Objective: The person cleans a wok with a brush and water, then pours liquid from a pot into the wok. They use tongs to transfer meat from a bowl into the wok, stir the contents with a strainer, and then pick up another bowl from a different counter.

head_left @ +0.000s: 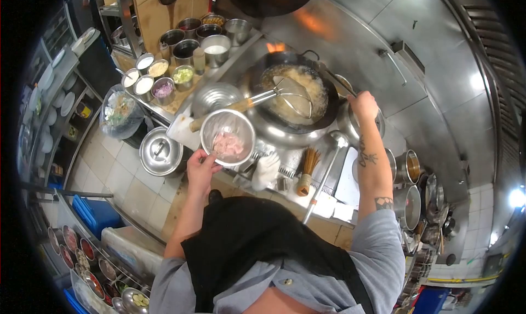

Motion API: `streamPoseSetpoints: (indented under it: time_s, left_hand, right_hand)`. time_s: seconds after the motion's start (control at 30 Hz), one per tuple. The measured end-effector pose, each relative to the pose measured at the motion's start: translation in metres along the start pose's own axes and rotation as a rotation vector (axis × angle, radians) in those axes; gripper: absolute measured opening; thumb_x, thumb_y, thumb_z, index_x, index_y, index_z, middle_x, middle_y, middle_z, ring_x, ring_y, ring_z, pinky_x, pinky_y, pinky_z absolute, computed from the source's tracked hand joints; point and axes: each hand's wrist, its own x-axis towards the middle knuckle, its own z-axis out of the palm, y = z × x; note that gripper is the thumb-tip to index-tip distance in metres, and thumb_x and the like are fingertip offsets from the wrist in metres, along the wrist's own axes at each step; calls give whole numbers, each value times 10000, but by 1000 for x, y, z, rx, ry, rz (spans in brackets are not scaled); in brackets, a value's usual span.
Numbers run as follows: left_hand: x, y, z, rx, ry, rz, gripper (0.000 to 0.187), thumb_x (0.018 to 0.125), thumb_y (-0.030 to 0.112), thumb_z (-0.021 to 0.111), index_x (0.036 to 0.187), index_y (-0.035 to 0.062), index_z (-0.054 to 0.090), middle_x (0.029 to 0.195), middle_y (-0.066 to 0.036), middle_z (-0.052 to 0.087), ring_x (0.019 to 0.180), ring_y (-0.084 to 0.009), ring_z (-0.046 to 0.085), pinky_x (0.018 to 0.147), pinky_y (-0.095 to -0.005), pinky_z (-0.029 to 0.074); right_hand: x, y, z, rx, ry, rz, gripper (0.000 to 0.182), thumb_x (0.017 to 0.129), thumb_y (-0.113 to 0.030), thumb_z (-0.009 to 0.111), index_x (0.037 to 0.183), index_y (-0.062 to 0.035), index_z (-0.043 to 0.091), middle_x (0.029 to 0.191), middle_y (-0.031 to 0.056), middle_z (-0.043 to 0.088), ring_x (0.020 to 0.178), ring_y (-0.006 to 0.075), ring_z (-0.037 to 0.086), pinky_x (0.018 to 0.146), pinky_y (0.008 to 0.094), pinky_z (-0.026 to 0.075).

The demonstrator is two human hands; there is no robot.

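My left hand (201, 169) grips the lower rim of a metal bowl (207, 129), which is tilted towards me. Pale pink pieces of raw meat (228, 144) lie in it. My right hand (364, 106) is closed around a long-handled utensil (337, 79) that reaches over the wok's far right rim; its working end cannot be made out. The black wok (257, 98) holds bubbling oil (307, 84), with flames behind it. A mesh strainer (293, 96) with a wooden handle lies across the wok, its handle end beside the bowl.
Metal pots of sauces (185, 48) and chopped ingredients (183, 75) stand at the back left. A lidded pot (161, 151) sits left of the bowl. Along the front edge are a white cloth (267, 170), a bamboo brush (308, 170) and a ladle (327, 171). Pans (406, 207) stand at right.
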Motion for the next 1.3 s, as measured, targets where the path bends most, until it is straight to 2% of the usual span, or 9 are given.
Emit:
streamPoseSetpoints:
  time_s: [0.13, 0.2, 0.27, 0.4, 0.6, 0.77, 1.0, 1.13, 1.3]
  left_hand:
    - [4, 3, 10, 11, 0, 38, 117, 907, 60, 651, 850, 29, 554, 908, -87, 637, 783, -162, 657, 662, -293, 586]
    - [7, 1, 10, -19, -27, 88, 130, 897, 71, 679, 865, 13, 567, 928, -88, 631, 815, -171, 653, 653, -294, 585]
    - [10, 2, 12, -23, -19, 111, 152, 897, 75, 681, 848, 1, 558, 981, -80, 592, 809, -176, 652, 653, -299, 587]
    - [16, 0, 18, 157, 30, 242, 168, 877, 67, 684, 821, -3, 541, 1011, -69, 527, 796, -185, 648, 642, -294, 579]
    - [17, 1, 23, 532, -35, 435, 174, 834, 29, 681, 791, 2, 515, 1010, -84, 492, 755, -180, 614, 646, -286, 541]
    - [25, -8, 17, 571, -69, 346, 194, 865, 21, 660, 774, -3, 490, 1082, -85, 451, 848, -184, 627, 680, -281, 591]
    - [24, -10, 26, 235, -42, 105, 111, 900, 26, 631, 851, 17, 532, 990, -104, 613, 830, -195, 670, 713, -309, 605]
    - [20, -13, 23, 128, -49, 71, 67, 908, 48, 637, 913, 35, 572, 950, -92, 652, 805, -170, 667, 701, -296, 598]
    - [11, 1, 23, 125, -46, 51, 139, 905, 44, 642, 819, 22, 535, 936, -104, 649, 809, -172, 666, 681, -299, 602]
  right_hand:
    - [-28, 10, -32, 57, 172, -158, 541, 791, -523, 731, 1094, -75, 711, 1032, 158, 719, 997, 338, 680, 878, 434, 522]
    - [-55, 16, -63, 150, 113, -271, 621, 742, -539, 773, 1140, -67, 707, 1030, 188, 716, 988, 333, 688, 862, 398, 528]
    - [-94, 23, -83, 230, 91, -398, 576, 712, -476, 820, 1078, -41, 725, 932, 197, 721, 867, 317, 707, 786, 372, 538]
    - [-166, 15, -100, 222, -61, -626, 484, 693, -366, 838, 1066, -76, 732, 851, 122, 687, 755, 308, 679, 712, 382, 537]
    - [-194, -5, -84, 11, 27, -783, 423, 739, -324, 793, 1092, -108, 706, 806, 74, 639, 724, 276, 661, 649, 383, 523]
    - [-191, -2, -75, -20, 137, -737, 358, 773, -357, 771, 1030, -116, 708, 814, 54, 657, 737, 257, 670, 646, 364, 532]
    - [-180, 18, -81, 167, 132, -582, 373, 772, -378, 783, 1011, -97, 723, 836, 84, 690, 763, 288, 678, 681, 367, 535]
    - [-159, 43, -96, 96, 143, -348, 417, 782, -423, 769, 1030, -90, 727, 930, 122, 715, 836, 322, 688, 744, 400, 536]
    - [-107, 86, -59, -40, 53, -70, 477, 792, -489, 739, 1080, -110, 722, 1004, 139, 720, 946, 320, 687, 836, 412, 531]
